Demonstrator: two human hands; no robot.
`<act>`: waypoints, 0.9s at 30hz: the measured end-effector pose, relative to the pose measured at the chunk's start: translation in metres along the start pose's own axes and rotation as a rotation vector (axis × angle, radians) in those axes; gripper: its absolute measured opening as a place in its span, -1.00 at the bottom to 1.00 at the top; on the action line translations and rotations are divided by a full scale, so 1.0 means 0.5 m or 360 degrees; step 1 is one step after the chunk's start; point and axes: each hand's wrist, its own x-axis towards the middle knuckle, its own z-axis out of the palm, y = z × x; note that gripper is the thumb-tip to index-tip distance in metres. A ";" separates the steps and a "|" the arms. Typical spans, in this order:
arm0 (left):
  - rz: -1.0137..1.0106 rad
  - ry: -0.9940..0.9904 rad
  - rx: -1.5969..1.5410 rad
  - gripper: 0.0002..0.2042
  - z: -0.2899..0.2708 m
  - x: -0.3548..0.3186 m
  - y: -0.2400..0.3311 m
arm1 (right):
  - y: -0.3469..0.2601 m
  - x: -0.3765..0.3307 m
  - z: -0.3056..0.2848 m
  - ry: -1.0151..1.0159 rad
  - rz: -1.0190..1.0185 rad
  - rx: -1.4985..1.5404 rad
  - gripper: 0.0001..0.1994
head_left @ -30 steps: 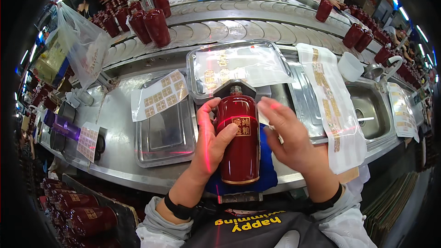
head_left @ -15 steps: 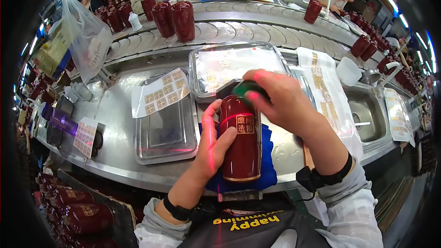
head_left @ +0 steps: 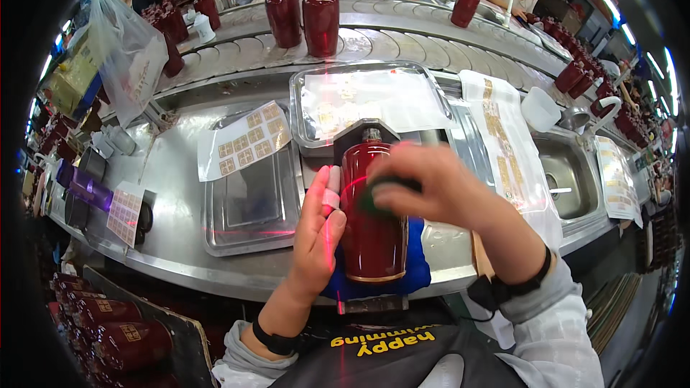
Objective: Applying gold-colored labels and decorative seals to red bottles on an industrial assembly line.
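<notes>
We see the dark red bottle (head_left: 371,219) lying at the tabletop's near edge on a blue pad (head_left: 415,273), neck pointing away. Our left hand (head_left: 316,237) lies open along its left flank; our right hand (head_left: 438,187) curls across its middle, pressing a green pad (head_left: 381,194).

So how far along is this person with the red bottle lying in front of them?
Midway, it seems. The dark red bottle already lies on its side on the blue pad. In hand: the left hand steadies its side while the right hand presses a dark green pad against its front. Possibly left: sending it on, since two similar bottles stand on the conveyor behind. Whether a label is on cannot be seen.
</notes>
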 end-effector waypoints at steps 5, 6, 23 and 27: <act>-0.0068 -0.0049 0.0057 -0.40 -0.015 -0.023 0.010 | 0.008 -0.011 0.009 0.0440 -0.0426 -0.0702 -0.79; -0.0049 -0.0072 0.0055 -0.39 -0.018 -0.029 0.011 | -0.007 -0.038 0.024 0.0307 -0.0510 -0.0689 -0.77; 0.0812 -0.0384 0.1683 -0.38 -0.017 -0.017 0.061 | 0.046 -0.097 0.019 0.0739 0.0614 0.0254 -0.81; 0.0992 -0.0771 0.1944 -0.35 -0.005 0.070 0.090 | 0.029 -0.120 0.021 0.0766 0.0667 0.0511 -0.83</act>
